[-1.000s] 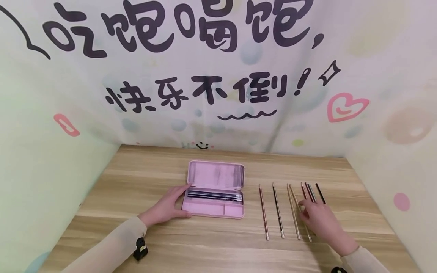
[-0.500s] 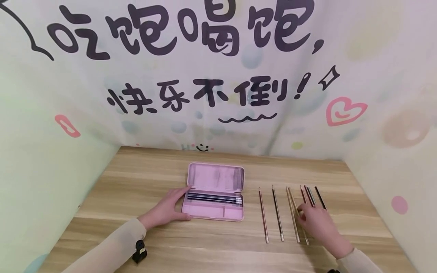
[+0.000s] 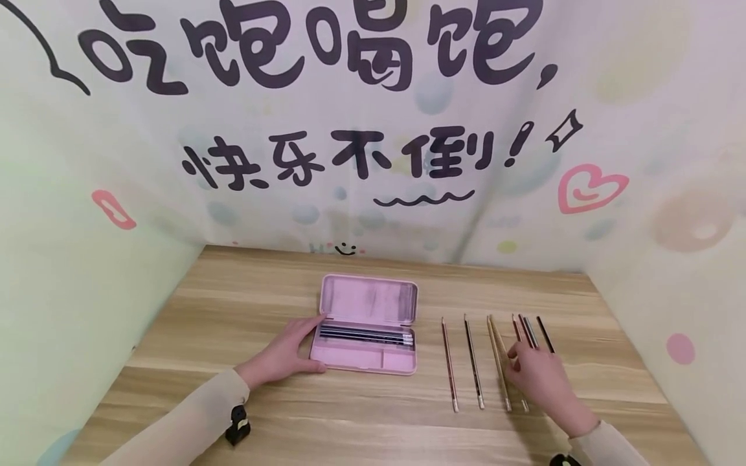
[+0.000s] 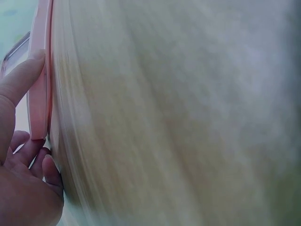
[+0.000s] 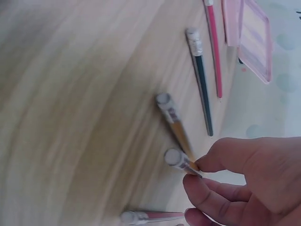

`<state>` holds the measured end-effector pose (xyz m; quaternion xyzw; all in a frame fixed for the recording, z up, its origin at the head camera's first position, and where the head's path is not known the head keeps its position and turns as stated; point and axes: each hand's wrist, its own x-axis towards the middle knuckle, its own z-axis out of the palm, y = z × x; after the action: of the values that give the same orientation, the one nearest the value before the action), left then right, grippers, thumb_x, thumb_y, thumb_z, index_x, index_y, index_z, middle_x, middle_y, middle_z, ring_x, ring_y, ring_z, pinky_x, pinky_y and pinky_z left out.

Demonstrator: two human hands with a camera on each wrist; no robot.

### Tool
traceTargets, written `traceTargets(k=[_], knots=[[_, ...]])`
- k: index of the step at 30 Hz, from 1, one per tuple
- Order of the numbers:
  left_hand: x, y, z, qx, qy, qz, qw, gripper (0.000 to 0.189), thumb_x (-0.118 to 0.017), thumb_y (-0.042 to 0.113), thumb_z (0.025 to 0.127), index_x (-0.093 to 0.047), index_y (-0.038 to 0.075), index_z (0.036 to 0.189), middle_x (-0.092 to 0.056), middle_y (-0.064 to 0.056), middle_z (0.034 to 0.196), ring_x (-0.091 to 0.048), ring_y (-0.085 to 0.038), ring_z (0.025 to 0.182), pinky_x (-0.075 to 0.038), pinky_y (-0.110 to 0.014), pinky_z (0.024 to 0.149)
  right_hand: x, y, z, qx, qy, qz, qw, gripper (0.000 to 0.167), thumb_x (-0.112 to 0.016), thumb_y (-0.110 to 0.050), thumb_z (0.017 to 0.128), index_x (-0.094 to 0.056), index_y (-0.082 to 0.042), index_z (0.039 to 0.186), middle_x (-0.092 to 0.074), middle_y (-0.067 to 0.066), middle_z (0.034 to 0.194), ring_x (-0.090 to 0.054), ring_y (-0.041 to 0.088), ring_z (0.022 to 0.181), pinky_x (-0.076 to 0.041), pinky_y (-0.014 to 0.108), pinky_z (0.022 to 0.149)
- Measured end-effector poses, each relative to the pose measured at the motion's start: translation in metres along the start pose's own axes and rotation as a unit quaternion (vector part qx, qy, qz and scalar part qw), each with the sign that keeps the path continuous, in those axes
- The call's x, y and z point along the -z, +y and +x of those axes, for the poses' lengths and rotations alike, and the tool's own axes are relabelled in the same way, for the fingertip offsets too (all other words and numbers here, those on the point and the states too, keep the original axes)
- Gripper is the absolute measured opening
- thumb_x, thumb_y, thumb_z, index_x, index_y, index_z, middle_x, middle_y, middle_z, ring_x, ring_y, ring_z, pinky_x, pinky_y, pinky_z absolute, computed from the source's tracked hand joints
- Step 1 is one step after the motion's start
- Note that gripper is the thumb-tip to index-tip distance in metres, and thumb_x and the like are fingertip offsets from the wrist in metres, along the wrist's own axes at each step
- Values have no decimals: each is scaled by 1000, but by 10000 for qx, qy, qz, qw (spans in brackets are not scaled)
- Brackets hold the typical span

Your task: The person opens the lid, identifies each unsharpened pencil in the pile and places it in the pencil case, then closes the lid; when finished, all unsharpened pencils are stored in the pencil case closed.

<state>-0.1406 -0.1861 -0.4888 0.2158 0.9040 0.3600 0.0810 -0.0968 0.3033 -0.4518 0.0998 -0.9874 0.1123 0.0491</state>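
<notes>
A pink pencil case (image 3: pixel 350 356) lies with its lid raised on the wooden table, several dark pencils (image 3: pixel 364 335) in its back compartment. My left hand (image 3: pixel 283 355) holds the case's left end, thumb at the front corner and fingers at the back corner. In the right wrist view, my right hand (image 5: pixel 235 183) pinches a yellow pencil (image 5: pixel 175 157) between thumb and forefinger near its eraser end. Close beside it lies another yellow pencil (image 5: pixel 165 104). In the head view my right hand (image 3: pixel 542 382) partly covers the pinched pencil.
Left of the yellow pencils lie a red pencil (image 3: pixel 449 366) and a dark pencil (image 3: pixel 474 362), spaced apart. Several more pencils, among them a black pencil (image 3: pixel 544 333), stick out beyond my right hand. A printed curtain (image 3: pixel 350 223) rises behind the table (image 3: pixel 350 421).
My right hand has shifted slightly left with the yellow pencil, closer to the neighbouring yellow pencil. My left hand stays at the pencil case.
</notes>
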Motion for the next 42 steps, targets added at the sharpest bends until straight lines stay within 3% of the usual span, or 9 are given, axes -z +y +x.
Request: traceTargets(k=[14, 23, 30, 36, 42], knots=[[3, 5, 0, 30, -34, -19, 10000, 102, -92, 33, 78, -37, 2, 159, -46, -28, 155, -39, -51, 142, -32, -67, 118, 20, -19, 11, 155, 69, 107, 9998, 11, -78, -12, 86, -72, -6, 94, -71, -6, 75, -59, 25, 74, -50, 53, 72], [4, 6, -1, -5, -56, -24, 10000, 102, -92, 33, 79, -37, 2, 159, -45, -28, 155, -38, -51, 143, -31, -67, 118, 30, -39, 22, 719, 362, 6, 9968, 9, -79, -6, 84, -72, -9, 90, -71, -6, 72, -59, 21, 72, -52, 50, 76], [5, 7, 0, 13, -66, -8, 10000, 101, -91, 32, 80, -37, 1, 159, -45, -28, 156, -38, -51, 143, -31, -67, 119, 40, -63, 32, 801, -66, 27, 9968, 9, -77, -9, 88, -73, -10, 95, -71, -8, 77, -62, 20, 74, -55, 47, 74], [5, 7, -1, -69, -52, 18, 10000, 102, -92, 32, 80, -37, -1, 159, -45, -29, 155, -39, -51, 142, -31, -67, 118, 39, -81, 44, 1071, -89, 40, 9942, 8, -77, -10, 88, -73, -13, 92, -68, -9, 75, -57, 18, 73, -49, 40, 63], [5, 5, -2, -125, -19, 11, 9999, 101, -91, 29, 79, -37, -3, 158, -46, -29, 154, -39, -51, 142, -32, -66, 118, 37, -100, 58, 1241, -283, 55, 9918, 7, -78, -11, 89, -71, -13, 92, -67, -10, 75, -55, 16, 73, -50, 41, 67]])
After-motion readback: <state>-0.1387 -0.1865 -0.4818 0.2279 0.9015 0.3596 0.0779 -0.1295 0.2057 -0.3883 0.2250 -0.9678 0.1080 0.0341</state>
